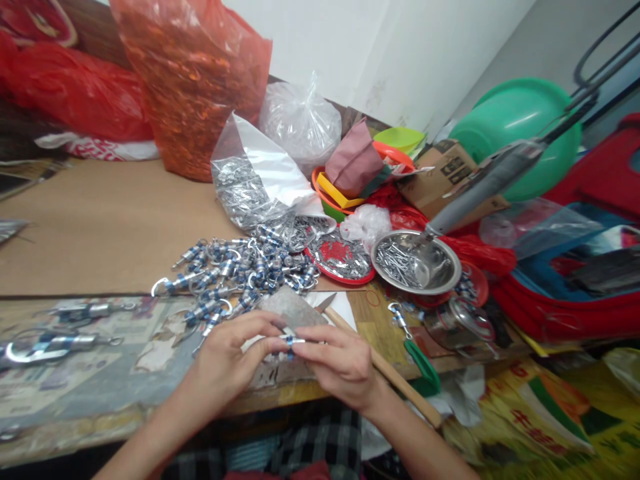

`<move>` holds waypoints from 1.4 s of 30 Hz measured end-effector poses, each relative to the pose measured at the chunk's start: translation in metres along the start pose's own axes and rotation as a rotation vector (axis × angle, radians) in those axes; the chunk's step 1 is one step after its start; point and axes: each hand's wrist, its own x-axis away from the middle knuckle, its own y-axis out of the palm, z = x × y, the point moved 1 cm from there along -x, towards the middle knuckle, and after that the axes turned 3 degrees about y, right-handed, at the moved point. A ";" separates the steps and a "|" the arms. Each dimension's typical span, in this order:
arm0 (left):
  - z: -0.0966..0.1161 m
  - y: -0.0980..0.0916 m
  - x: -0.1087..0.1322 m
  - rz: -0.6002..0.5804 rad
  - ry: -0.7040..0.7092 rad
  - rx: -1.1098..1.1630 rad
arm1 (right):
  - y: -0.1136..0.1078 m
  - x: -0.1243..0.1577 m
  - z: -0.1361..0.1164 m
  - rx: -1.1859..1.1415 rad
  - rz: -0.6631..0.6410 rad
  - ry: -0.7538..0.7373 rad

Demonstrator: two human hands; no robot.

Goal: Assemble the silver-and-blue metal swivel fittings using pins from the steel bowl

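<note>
Near the table's front edge, my left hand (pixel 227 353) pinches one end of a small silver-and-blue metal fitting (pixel 290 340). The fingers of my right hand (pixel 345 363) close on its other end; they partly cover it. Just behind the fingertips lies a grey metal block (pixel 295 308). A tool with a long wooden handle (pixel 400 390) slants past my right wrist. Beyond my left hand is a heap of silver-and-blue metal clips (pixel 240 263) with hooks and rings. More such clips (pixel 65 343) lie at the left.
A steel bowl (pixel 454 272) of small metal pins and a red dish (pixel 367 277) of metal pieces stand at centre right. Behind are an open bag of silver parts (pixel 240 190) and an orange bag (pixel 200 87). A grey jointed arm (pixel 487 173) reaches down over the bowl.
</note>
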 end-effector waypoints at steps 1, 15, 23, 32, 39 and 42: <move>-0.001 0.002 0.001 0.004 -0.096 0.076 | 0.002 0.001 -0.002 -0.048 0.036 0.047; -0.006 0.024 0.019 0.207 -0.511 0.607 | 0.005 -0.005 -0.005 -0.263 0.013 0.510; -0.014 0.030 0.013 0.153 -0.501 0.687 | -0.042 -0.053 0.103 0.660 -0.157 0.632; -0.009 0.030 0.011 0.149 -0.556 0.809 | -0.033 -0.065 0.156 0.771 -0.293 0.716; -0.011 0.025 0.005 0.128 -0.593 0.773 | -0.049 -0.055 0.155 0.611 -0.150 0.762; -0.012 0.026 0.003 0.110 -0.579 0.767 | -0.046 -0.055 0.136 0.446 -0.140 0.755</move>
